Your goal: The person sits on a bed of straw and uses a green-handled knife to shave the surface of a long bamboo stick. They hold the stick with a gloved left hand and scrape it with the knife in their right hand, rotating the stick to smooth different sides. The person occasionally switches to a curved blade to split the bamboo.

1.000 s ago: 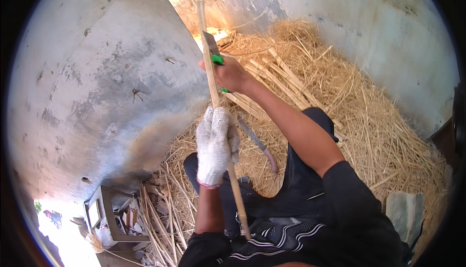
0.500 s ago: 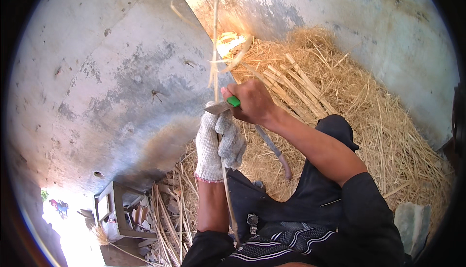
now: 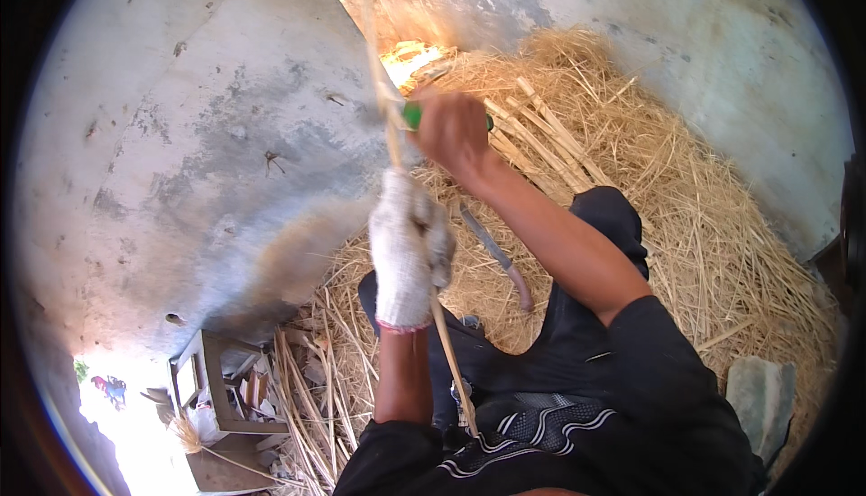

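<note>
My left hand (image 3: 404,248), in a white knitted glove with a red cuff edge, is closed around a long thin bamboo strip (image 3: 451,352). The strip runs upright from my shirt front through the glove and past the top of the view. Above the glove, my bare right hand (image 3: 453,128) grips a green-handled knife (image 3: 412,115) against the strip. Its blade is smeared by motion and mostly hidden. Between my knees lies a second, curved knife (image 3: 496,257) with a brownish handle, resting on the shavings.
Pale straw-like shavings (image 3: 713,216) cover the floor, with a bundle of split bamboo sticks (image 3: 546,140) on top. A wall (image 3: 180,180) stands close on the left. At lower left is a wooden cabinet (image 3: 209,379) with clutter. A stone slab (image 3: 760,401) sits at lower right.
My right hand with the green-handled knife has moved up along the strip, away from the glove. My left hand still grips the strip. The view has shifted slightly.
</note>
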`<state>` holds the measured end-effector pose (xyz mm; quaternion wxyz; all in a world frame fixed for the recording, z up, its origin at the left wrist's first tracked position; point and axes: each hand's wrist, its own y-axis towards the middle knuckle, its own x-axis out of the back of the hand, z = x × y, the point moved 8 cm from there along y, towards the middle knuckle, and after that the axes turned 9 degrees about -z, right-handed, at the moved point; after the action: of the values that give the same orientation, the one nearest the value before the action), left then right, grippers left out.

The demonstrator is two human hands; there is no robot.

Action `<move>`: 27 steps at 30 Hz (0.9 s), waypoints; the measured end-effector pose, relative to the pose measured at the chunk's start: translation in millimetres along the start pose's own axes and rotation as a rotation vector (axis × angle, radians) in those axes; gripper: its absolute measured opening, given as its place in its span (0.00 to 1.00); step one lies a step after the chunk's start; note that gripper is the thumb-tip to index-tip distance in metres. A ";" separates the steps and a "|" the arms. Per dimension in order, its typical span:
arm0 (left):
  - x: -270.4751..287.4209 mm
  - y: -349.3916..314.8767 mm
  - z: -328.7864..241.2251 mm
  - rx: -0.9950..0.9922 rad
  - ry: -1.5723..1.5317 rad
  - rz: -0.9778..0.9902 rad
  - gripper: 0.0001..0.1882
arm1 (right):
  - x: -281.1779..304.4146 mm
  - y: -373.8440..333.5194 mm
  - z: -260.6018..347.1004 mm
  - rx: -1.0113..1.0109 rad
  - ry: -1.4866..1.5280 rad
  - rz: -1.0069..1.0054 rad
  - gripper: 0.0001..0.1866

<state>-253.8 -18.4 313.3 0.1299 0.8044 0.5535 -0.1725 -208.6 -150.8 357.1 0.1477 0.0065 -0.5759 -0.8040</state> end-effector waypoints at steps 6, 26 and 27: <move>-2.6 21.5 7.8 -0.010 0.289 -0.016 0.24 | -2.1 10.0 -27.6 0.116 -0.133 -0.280 0.14; 6.2 0.9 -24.8 -0.191 0.430 0.046 0.14 | 24.9 -4.8 6.0 -0.052 0.241 0.040 0.11; 6.1 -4.7 -22.5 -0.177 0.453 0.033 0.14 | 22.7 -3.3 0.3 -0.170 0.252 0.025 0.13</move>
<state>-253.2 -2.7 331.1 0.0751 0.8171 0.5680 0.0634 -231.1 -155.1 357.8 0.2290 0.0876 -0.4825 -0.8409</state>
